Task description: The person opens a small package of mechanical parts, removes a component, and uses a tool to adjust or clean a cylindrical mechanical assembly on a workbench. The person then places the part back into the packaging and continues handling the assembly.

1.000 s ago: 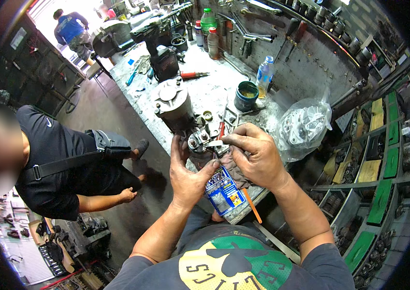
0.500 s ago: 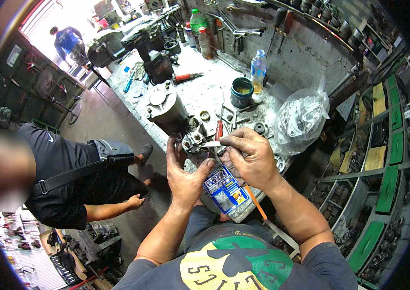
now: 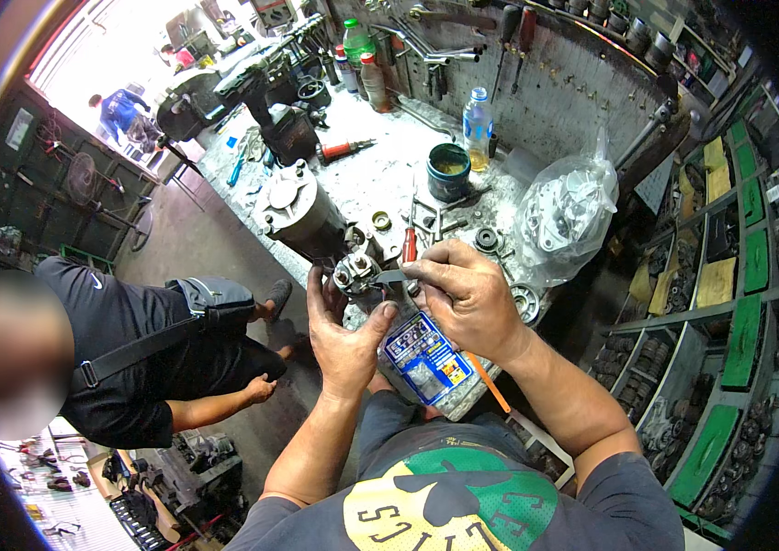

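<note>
At the near corner of the counter [image 3: 380, 170], a blue card package [image 3: 428, 358] lies below the hands, with an orange stick [image 3: 489, 384] beside it. The left hand [image 3: 344, 344] cups the near side of a two-stud terminal housing [image 3: 355, 273], thumb set apart from the fingers; whether they grip it, I cannot tell. The right hand [image 3: 470, 298] pinches a thin flat blade [image 3: 391, 275] with its tip close to that housing (contact is too small to make out). The step in hand looks like fine work there, and the next move seems to call for a steady left hand and a light touch. The cylindrical motor [image 3: 302, 213] stands just beyond. A red-handled screwdriver [image 3: 410, 243] crowds the blade; farther off are a bagged lot of metal parts [image 3: 564, 216], a dark tub [image 3: 449, 179] and a clear bottle [image 3: 478, 129].
</note>
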Available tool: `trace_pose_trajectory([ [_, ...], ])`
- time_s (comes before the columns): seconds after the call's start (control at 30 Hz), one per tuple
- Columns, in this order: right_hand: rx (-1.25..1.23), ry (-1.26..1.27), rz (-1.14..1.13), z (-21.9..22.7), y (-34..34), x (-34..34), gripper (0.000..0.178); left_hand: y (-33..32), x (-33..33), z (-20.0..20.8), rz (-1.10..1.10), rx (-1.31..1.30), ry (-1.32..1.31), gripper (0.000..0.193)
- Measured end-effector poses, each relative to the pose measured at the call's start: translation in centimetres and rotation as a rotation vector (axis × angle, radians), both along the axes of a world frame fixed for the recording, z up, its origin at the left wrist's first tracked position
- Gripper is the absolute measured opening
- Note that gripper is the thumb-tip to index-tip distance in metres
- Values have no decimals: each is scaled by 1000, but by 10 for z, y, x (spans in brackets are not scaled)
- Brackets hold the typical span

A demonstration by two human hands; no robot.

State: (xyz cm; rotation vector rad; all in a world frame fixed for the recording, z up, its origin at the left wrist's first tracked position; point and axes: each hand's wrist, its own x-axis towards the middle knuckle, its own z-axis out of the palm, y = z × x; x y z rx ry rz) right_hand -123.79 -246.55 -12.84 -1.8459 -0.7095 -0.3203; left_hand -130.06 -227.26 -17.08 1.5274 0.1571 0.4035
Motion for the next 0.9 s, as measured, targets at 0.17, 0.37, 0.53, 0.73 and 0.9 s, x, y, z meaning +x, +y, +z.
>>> trace_pose_trajectory([
  [0.17, 0, -38, 26, 1, 3, 3, 34, 0, 0, 0, -1, 14, 3, 122],
  [0.37, -7, -44, -15, 4, 3, 3, 32, 0, 0, 0, 19, 51, 15, 121],
  [0.53, -9, -35, -8, 3, 3, 5, 30, 0, 2, 1, 0, 33, -2, 120],
  [0.73, 15, -40, -6, 4, 5, 4, 27, 1, 1, 2, -2, 19, 25, 119],
  [0.9, -36, -4, 19, 14, 4, 2, 25, 2, 1, -3, -5, -27, 20, 120],
])
